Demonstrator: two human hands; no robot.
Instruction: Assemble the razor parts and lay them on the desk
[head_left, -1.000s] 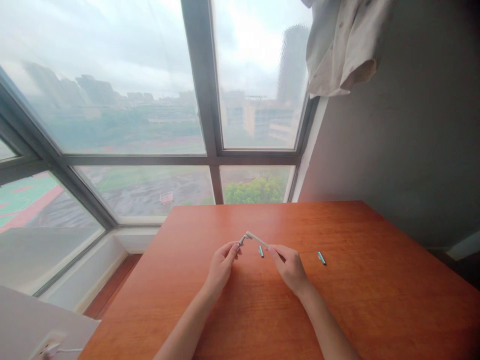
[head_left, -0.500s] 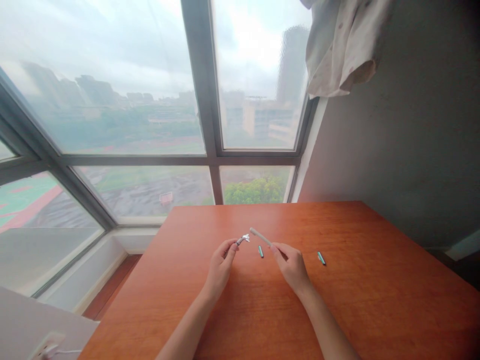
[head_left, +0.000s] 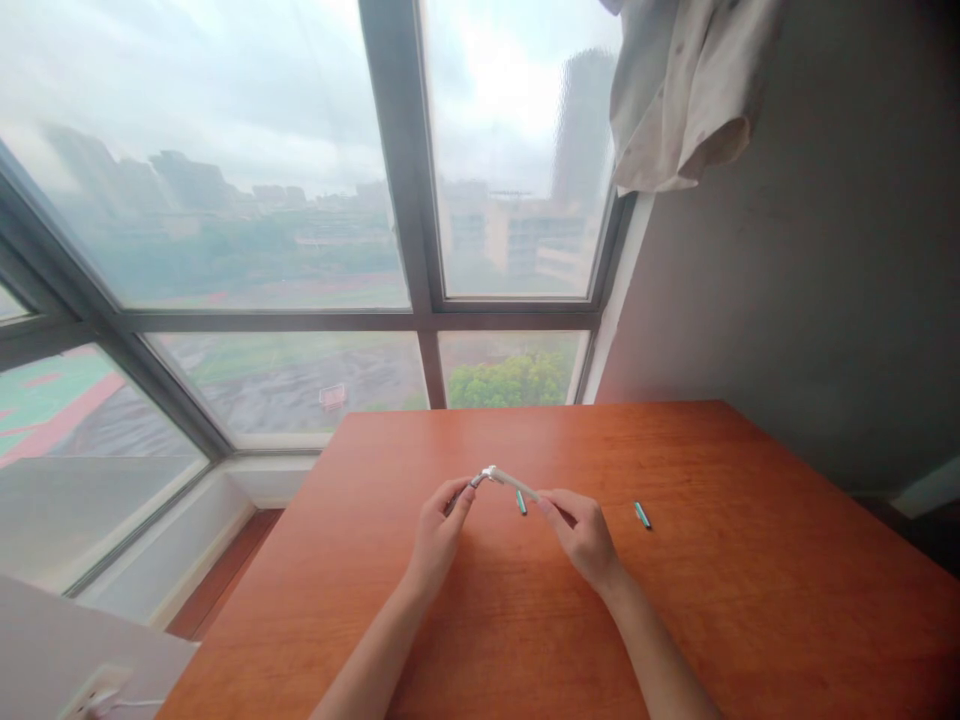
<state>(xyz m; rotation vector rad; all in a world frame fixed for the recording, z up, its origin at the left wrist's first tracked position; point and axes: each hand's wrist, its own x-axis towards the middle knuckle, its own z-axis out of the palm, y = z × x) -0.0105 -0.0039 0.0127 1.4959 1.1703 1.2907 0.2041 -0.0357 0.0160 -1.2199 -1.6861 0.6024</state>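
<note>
Pinched in my left hand (head_left: pixel 441 525) is a slim silver razor handle (head_left: pixel 478 480), its bright head end pointing up and to the right. My right hand (head_left: pixel 583 530) grips a pale toothbrush (head_left: pixel 519 484) by its handle, fingers closed. The brush head meets the razor's end between the hands, overlapping it in view, so the contact itself is too small to make out. Beneath the toothbrush, a small teal-and-black razor cartridge (head_left: pixel 522 503) lies on the table. Another teal-and-black cartridge (head_left: pixel 643 516) rests to the right of my right hand.
The reddish-brown wooden table (head_left: pixel 300 580) spreads under both forearms, its far edge near the windows (head_left: pixel 262 200). A dark wall (head_left: pixel 787 300) rises at the right, with a light cloth garment (head_left: pixel 682 100) hanging above. A socket with a plug (head_left: pixel 101 700) is low on the left.
The toothbrush head has moved left and slightly down onto the razor's end; a small gap separated them before. My left hand and both cartridges stay about where they were.
</note>
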